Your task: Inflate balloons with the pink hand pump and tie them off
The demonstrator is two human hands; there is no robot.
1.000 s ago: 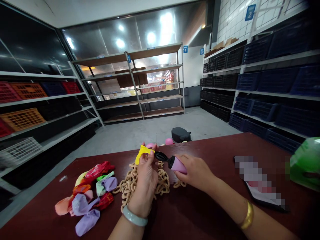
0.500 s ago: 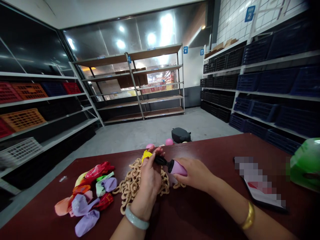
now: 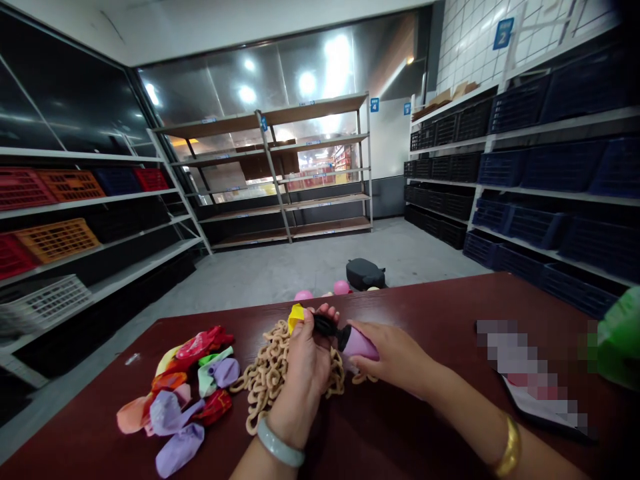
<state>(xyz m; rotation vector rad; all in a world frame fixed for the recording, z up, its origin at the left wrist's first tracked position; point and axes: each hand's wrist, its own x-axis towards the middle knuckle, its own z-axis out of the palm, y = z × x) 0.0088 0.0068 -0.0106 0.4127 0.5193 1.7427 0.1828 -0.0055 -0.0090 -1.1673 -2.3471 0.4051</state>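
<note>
My left hand (image 3: 311,363), palm partly up, is closed around the black end of a balloon pump, its thumb on a deflated yellow balloon (image 3: 296,316) at the tip. The pump's purple body (image 3: 361,345) is gripped in my right hand (image 3: 397,357). Under and behind my left wrist lies a pile of beige curled pieces (image 3: 267,370), partly hidden by the hand. To the left are several deflated balloons (image 3: 173,410) in purple, red, orange and green.
The dark red table (image 3: 425,427) holds a phone-like flat object (image 3: 543,400), partly blurred, and a green bag (image 3: 623,337) on the right. Beyond its far edge are pink balloons (image 3: 341,287) and a dark grey bag-like object (image 3: 366,273) on the floor. Shelves with crates (image 3: 537,223) line the sides.
The whole view has shifted slightly, so everything sits a little lower and further right. Both hands keep hold of the pump and yellow balloon, with little visible movement.
</note>
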